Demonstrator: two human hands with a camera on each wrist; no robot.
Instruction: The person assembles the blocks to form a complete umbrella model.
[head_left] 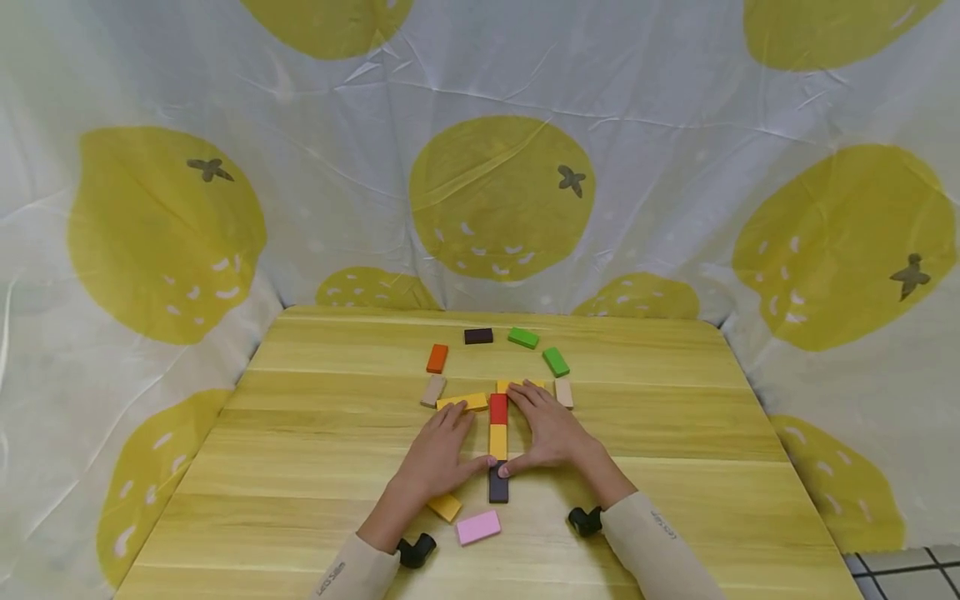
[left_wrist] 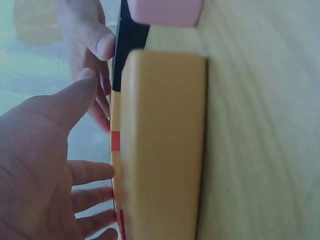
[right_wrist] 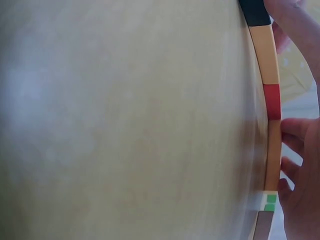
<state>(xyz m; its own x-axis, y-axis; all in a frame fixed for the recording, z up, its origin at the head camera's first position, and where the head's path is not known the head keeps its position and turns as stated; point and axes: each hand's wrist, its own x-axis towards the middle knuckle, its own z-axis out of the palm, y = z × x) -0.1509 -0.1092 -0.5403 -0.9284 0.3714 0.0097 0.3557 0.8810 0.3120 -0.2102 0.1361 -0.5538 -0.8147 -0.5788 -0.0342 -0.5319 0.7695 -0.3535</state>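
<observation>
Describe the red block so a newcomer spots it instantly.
On the wooden table, between the left hand and the right hand, find the straight row of three blocks. The red block is at its far end, beyond a yellow block and a black block. It alone in that row is red.

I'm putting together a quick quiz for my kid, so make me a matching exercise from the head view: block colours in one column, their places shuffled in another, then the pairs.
1. Red block
2. Pink block
3. Orange block
4. Green blocks

A. Between the left beige block and the far black block
B. Far end of the straight row of three
C. Between the far black block and the right beige block
D. Nearest the person of the blocks in view

Pairs: 1-B, 2-D, 3-A, 4-C
</observation>
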